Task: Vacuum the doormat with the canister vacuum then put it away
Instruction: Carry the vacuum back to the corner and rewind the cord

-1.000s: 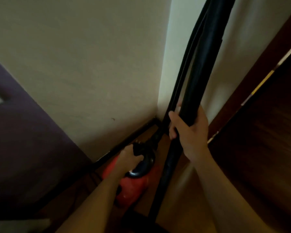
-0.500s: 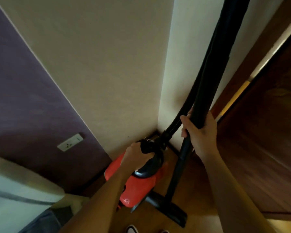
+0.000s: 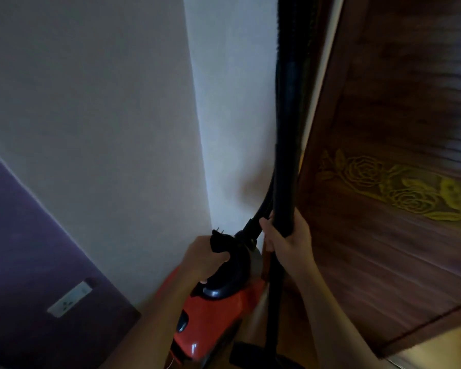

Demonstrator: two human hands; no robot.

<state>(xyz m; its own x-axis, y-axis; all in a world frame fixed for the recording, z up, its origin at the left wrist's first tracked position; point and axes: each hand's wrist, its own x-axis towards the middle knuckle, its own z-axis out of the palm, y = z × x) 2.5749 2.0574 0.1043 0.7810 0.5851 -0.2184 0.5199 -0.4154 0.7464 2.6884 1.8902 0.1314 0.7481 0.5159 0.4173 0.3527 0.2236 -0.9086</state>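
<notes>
The red canister vacuum (image 3: 213, 323) stands near the wall corner at the bottom centre. My left hand (image 3: 202, 259) is closed around its black carry handle (image 3: 232, 265). My right hand (image 3: 288, 241) grips the black wand (image 3: 288, 155), which rises almost upright out of the top of the view. The ribbed black hose (image 3: 264, 209) runs alongside the wand down to the canister. The black floor nozzle (image 3: 250, 352) shows at the bottom edge. No doormat is in view.
A pale wall corner (image 3: 197, 129) is straight ahead. A dark wooden door with gold rose carving (image 3: 383, 187) is close on the right. A purple wall panel with a white socket (image 3: 69, 299) is at lower left.
The view has swung right and closer to the corner. The wand now stands more upright beside the door edge, and the canister sits nearer the corner. Both hands kept their grips.
</notes>
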